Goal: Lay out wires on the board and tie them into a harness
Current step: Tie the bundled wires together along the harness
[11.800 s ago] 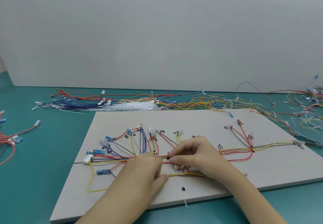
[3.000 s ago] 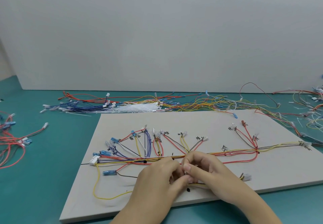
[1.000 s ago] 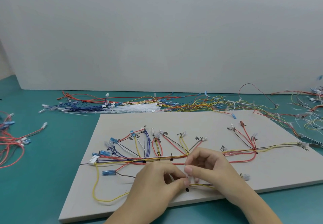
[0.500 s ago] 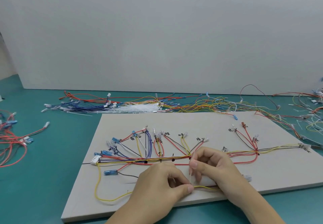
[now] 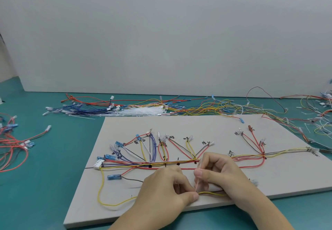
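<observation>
White tie [image 5: 198, 179] pinched upright in right hand [image 5: 220, 171]; left hand [image 5: 166, 188] seemingly pinches yellow wire [image 5: 212, 193]

A teal table [image 5: 53, 185] carries everything in view. Behind it stands a plain pale grey wall [image 5: 161, 32], meeting the tabletop along a straight line, with a corner at far left.

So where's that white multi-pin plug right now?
In the head view, the white plug lies on the left part of the grey board, at the left end of the main wire bundle, beside two blue connectors.
</observation>
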### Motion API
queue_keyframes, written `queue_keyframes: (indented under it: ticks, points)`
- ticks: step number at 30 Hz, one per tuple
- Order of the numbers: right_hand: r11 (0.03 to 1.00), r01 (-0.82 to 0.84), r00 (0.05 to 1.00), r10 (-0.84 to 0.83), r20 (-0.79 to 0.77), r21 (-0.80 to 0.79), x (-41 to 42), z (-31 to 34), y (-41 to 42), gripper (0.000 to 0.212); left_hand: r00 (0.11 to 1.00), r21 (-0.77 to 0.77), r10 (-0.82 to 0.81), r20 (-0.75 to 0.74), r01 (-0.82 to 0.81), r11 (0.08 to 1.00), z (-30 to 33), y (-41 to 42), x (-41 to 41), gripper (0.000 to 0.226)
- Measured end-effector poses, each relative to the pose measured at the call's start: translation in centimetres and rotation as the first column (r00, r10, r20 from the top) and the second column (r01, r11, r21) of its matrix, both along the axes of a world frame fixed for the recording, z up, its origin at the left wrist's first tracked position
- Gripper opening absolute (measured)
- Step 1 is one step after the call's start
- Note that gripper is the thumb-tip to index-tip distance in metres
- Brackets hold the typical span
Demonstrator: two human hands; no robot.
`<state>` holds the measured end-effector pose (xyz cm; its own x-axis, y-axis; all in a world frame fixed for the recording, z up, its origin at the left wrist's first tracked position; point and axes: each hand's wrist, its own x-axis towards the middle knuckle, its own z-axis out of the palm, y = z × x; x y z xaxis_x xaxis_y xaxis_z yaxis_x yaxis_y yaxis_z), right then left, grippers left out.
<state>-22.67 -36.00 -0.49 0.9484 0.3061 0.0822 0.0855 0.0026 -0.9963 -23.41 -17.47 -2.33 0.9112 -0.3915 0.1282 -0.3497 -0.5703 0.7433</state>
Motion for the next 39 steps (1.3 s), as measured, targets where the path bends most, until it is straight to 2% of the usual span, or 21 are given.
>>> queue_keyframes:
  ticks: [5, 16, 19, 24, 29, 34, 36, 39]
  points:
    - [1.0, -0.011, 0.998, 0.01, -0.058, -0.021, 0.2, -0.2, -0.3, 0.025, 1.0, 0.001, 0.004, 0.011, -0.005, 1.0, -0.1, -0.2, 0.1, 0.011]
    - [0.998, -0.069, 0.987, 0.069, -0.142, 0.005, 0.5, -0.4, -0.7, 0.034, 1.0, 0.008, -0.01, 0.024, 0.01, 1.0, 0.0, -0.1, 0.1, 0.007]
    - [0.998, -0.067, 0.989, 0.066, -0.133, -0.002, 0.5, -0.4, -0.8, 0.034, 0.999, 0.0, -0.014, 0.035, 0.014, 1.0, 0.0, -0.2, 0.0, 0.006]
    - [0.998, -0.056, 0.995, 0.056, -0.085, 0.002, 0.4, -0.2, -0.3, 0.026, 0.994, -0.011, -0.014, 0.105, 0.015, 1.0, -0.4, -0.1, -0.2, 0.016]
    - [0.999, 0.024, 0.998, -0.025, 0.05, 0.025, 0.1, -0.2, 0.3, 0.017, 0.98, 0.033, -0.006, 0.197, -0.001, 0.999, -0.8, -0.1, -0.3, 0.022]
    - [0.957, 0.269, 0.936, -0.286, 0.204, 0.108, 0.2, -0.5, 0.4, 0.027, 0.989, -0.016, -0.013, 0.15, 0.016, 1.0, -0.6, -0.1, -0.3, 0.015]
    - [0.959, 0.273, 0.938, -0.282, 0.2, 0.07, 0.2, -0.4, 0.4, 0.028, 0.994, -0.051, -0.011, 0.113, 0.017, 0.999, -0.4, 0.0, -0.2, 0.012]
    - [0.973, 0.222, 0.973, -0.225, 0.052, 0.058, 0.2, -0.2, 0.4, 0.028, 0.995, -0.045, -0.001, 0.095, 0.006, 0.999, -0.4, 0.0, 0.0, 0.011]
